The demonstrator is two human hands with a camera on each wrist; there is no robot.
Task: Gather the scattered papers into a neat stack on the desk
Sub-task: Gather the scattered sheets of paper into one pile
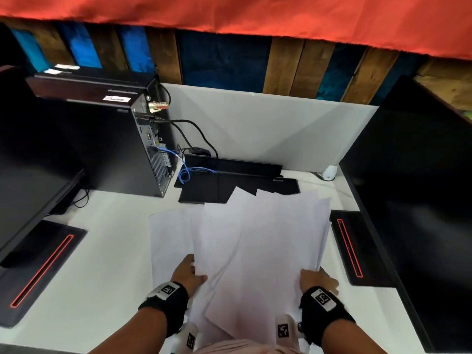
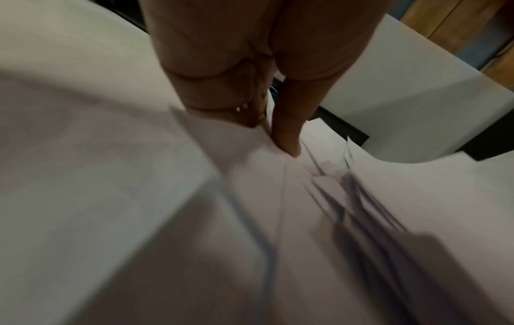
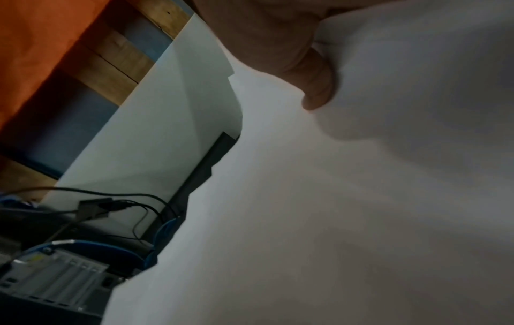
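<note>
A loose fan of white papers (image 1: 258,241) is lifted off the white desk (image 1: 107,251), its far corners splayed apart. My left hand (image 1: 190,273) pinches the fan's left near edge, thumb on top (image 2: 286,136) and fingers underneath. My right hand (image 1: 315,278) grips the right near edge, with the thumb (image 3: 317,88) pressed on the top sheet (image 3: 347,198). One more sheet (image 1: 168,233) lies flat on the desk under the fan's left side. The sheet edges (image 2: 361,198) are uneven and staggered.
A black computer tower (image 1: 122,144) with cables (image 1: 194,139) stands at the back left. Monitor bases with red lines lie on the left (image 1: 38,272) and right (image 1: 357,249). A big dark monitor (image 1: 419,190) stands right. Flat black items (image 1: 229,180) lie before the white partition (image 1: 268,123).
</note>
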